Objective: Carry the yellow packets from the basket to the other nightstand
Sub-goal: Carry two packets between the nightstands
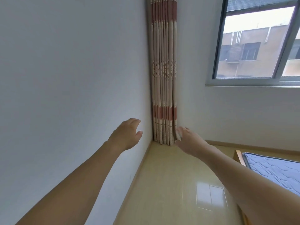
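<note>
- Honestly, the big risk here is plain: neither the basket, the packets nor any nightstand shows anywhere in frame, so the person could head the wrong way or reach blind.
- Left hand [125, 135], centre-left of the frame, is stretched forward with its fingers loose and holds nothing. Right hand [189, 140], just right of centre, looks the same: relaxed, nothing in it, fingertips a bit blurry.
- Both hands point at the corner where the curtain [164, 70] hangs, top centre down to mid-frame. I'd guess a snag on that fabric is possible if the arms swing on in that direction.
- The floor [178, 184], lower centre, is glossy with a window reflection on it, so it may be slippery if the walk gets rushed.
- The bed [272, 169] corner sits at the lower right edge; a shin could clip its wooden frame on a turn.
- Window [259, 43] fills the upper right.
- How the packets look: can't say beyond the task calling them yellow, since none is visible. Where they are: out of view.
</note>
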`<state>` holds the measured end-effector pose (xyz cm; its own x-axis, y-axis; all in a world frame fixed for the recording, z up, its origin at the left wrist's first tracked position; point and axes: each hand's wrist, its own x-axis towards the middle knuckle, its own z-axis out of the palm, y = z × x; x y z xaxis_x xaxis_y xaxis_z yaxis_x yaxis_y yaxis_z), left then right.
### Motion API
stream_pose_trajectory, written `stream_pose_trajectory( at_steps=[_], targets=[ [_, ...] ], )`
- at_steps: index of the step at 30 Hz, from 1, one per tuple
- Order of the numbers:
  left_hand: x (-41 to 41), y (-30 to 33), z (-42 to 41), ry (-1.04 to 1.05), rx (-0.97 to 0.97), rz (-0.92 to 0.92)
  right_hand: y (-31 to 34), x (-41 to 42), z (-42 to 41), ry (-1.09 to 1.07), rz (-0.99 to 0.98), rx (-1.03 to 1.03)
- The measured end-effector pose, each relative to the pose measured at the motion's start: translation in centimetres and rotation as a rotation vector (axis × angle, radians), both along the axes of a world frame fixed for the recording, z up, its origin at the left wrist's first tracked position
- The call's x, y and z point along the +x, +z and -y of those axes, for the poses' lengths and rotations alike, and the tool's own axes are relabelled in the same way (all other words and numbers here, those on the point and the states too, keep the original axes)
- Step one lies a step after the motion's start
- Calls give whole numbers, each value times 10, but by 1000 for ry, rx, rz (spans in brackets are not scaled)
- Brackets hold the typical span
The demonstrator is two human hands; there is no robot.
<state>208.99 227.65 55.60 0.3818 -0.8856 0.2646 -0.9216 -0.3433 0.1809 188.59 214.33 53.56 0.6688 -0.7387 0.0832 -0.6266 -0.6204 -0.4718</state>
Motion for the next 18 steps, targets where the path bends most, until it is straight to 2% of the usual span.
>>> stream_pose_trajectory(
  at_steps=[4, 13, 18],
  targets=[
    [41, 17, 114, -99, -48, -1, 14, 26, 83, -94, 24, 7],
    [71, -19, 390, -317, 24, 9, -16, 53, 317, -264, 6, 36],
    [89, 17, 550, -342, -6, 52, 7, 54, 458, -343, 38, 14]
  ],
)
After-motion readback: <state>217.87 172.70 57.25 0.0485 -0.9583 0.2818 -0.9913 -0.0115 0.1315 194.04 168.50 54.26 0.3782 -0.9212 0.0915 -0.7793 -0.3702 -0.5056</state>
